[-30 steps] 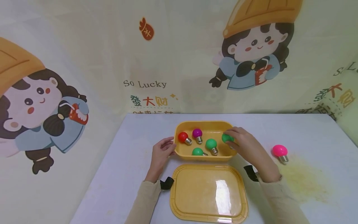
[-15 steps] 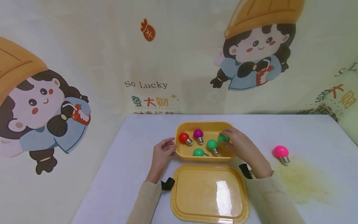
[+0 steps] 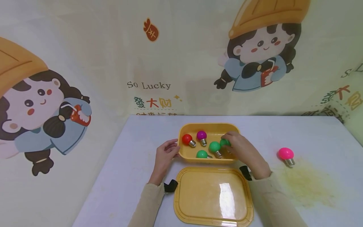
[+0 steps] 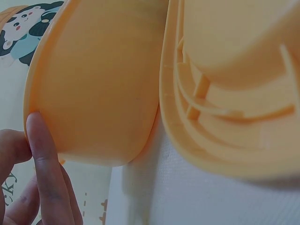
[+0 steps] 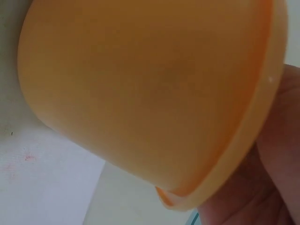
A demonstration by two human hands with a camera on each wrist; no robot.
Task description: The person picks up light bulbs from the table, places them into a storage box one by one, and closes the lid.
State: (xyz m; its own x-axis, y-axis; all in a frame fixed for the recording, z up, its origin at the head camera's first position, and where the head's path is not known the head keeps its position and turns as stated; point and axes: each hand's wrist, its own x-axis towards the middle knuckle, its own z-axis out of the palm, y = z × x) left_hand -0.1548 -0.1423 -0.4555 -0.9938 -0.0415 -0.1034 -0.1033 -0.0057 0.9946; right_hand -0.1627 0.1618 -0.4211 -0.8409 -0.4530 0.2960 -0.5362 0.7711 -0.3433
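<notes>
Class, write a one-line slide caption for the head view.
Left hand touching the yellow box, right hand holding a green bulb at its right end, a pink bulb lying apart on the table.

Box (image 3: 209,160) and lid (image 3: 212,196) are yellow — bulbs (image 3: 187,139) red, purple, green, pink

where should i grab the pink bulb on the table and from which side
I'd pinch the pink bulb across its round end, coming from above. It lies on its side on the table, metal base angled toward the person and right, leaving that wider, round end exposed. The right hand is nearer, but holds a green bulb.
</notes>
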